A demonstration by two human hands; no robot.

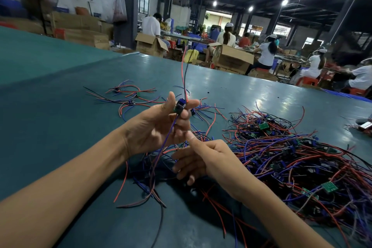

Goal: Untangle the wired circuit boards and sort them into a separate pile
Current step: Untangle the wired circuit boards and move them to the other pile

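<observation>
My left hand [161, 127] is raised above the table and pinches a small wired circuit board [179, 105] between thumb and fingers. Its red and black wires stick straight up, and blue and red wires hang down past my palm. Just below and to the right, my right hand [199, 159] has its thumb up and fingers loosely curled among the hanging wires; whether it grips one I cannot tell. A big tangled heap of wired boards [298, 159] lies at the right. A small sorted pile [128, 96] lies further back on the left.
The green table top [50, 106] stretches wide to the left and far side. A small object with wires [365, 126] sits at the right edge. Loose wires [145, 187] trail under my forearms. Several seated people and cardboard boxes are beyond the table.
</observation>
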